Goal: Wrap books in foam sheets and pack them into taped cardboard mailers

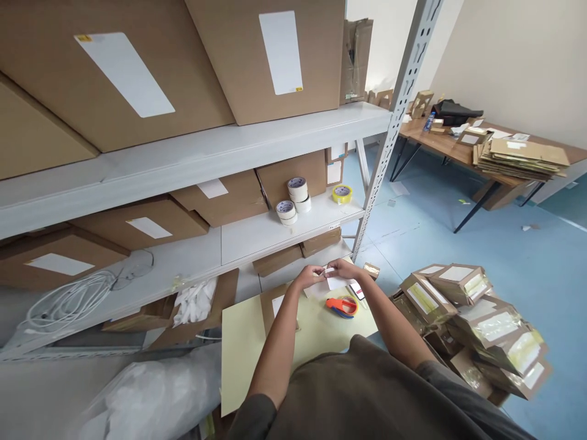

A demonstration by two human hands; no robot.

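Observation:
Both my hands meet over the far side of a pale yellow table [247, 342]. Between them is a white paper label [338, 282], pinched by the fingers of my left hand [310, 276] and my right hand [343, 269]. Just below the hands lies an orange tape dispenser [342, 306] with a blue-edged roll in it. To its right, a phone [357, 290] rests partly behind my right forearm. On the table's left part sits a cardboard box [270, 305] with a white label, mostly covered by my left forearm.
A metal shelf [293, 241] stands ahead with large cartons [151, 67], white tape rolls [298, 189], a yellow tape roll [342, 194] and coiled cable [73, 299]. Taped parcels [495, 330] are heaped on the right floor. Flattened cardboard [520, 157] lies on a brown table.

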